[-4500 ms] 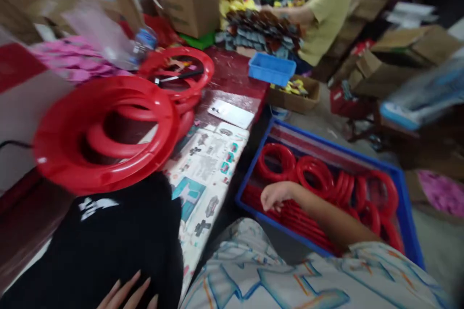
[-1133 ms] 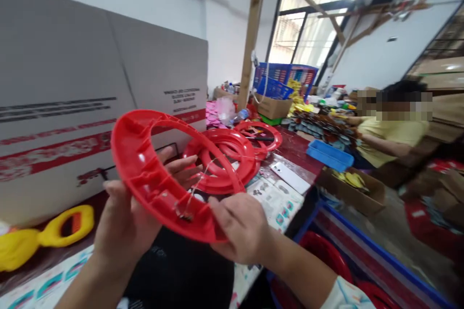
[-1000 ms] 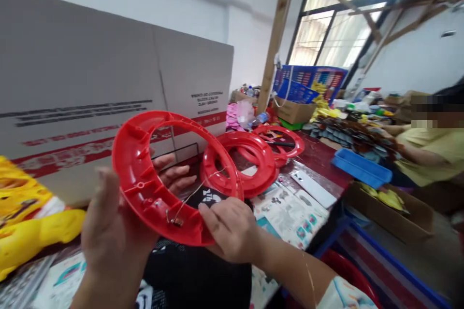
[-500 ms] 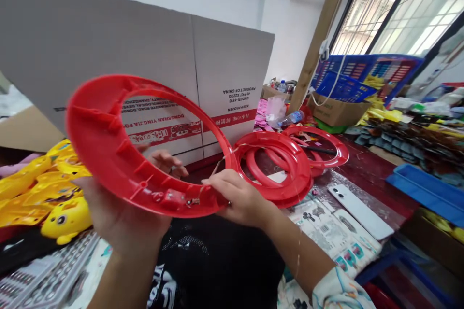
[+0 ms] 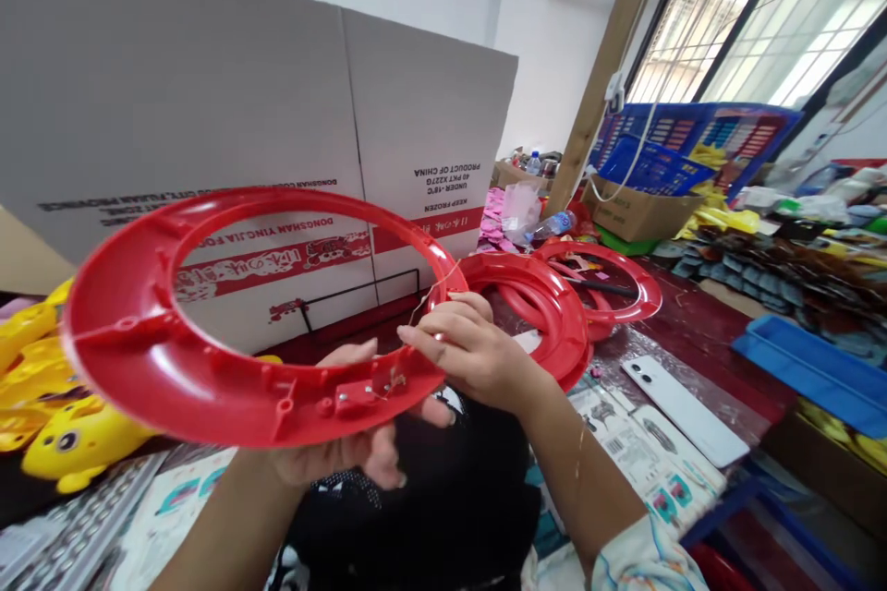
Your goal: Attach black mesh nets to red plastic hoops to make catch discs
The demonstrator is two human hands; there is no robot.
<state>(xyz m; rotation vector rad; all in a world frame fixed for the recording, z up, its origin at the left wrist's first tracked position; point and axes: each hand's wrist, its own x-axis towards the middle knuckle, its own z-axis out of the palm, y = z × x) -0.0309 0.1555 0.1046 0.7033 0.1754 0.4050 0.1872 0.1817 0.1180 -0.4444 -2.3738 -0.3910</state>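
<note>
A large red plastic ring (image 5: pixel 228 402), wide on its left side, is tilted with its ribbed hollow underside facing me. My left hand (image 5: pixel 364 457) supports it from below, closed around the front rim with the thumb through the opening. At the narrower right end, my right hand (image 5: pixel 478 355) pinches a thin wire (image 5: pixel 422 295) against the rim. The wire rises past the fingertips in a loose curve. Near that hand, a small red block (image 5: pixel 353 397) with screws and fine bare wires sits inside the ring.
Several more red rings (image 5: pixel 565 305) lie stacked behind my right hand. A white phone (image 5: pixel 683 411) rests on printed sheets, beside a blue tray (image 5: pixel 818 369). Yellow toy fish parts (image 5: pixel 76 439) are piled at left. A big carton (image 5: pixel 277 111) stands behind.
The ring has swung left and tipped flatter. My left hand has shifted right along its underside, its fingers now showing below the rim. My right hand has curled its fingers at the ring's end.
</note>
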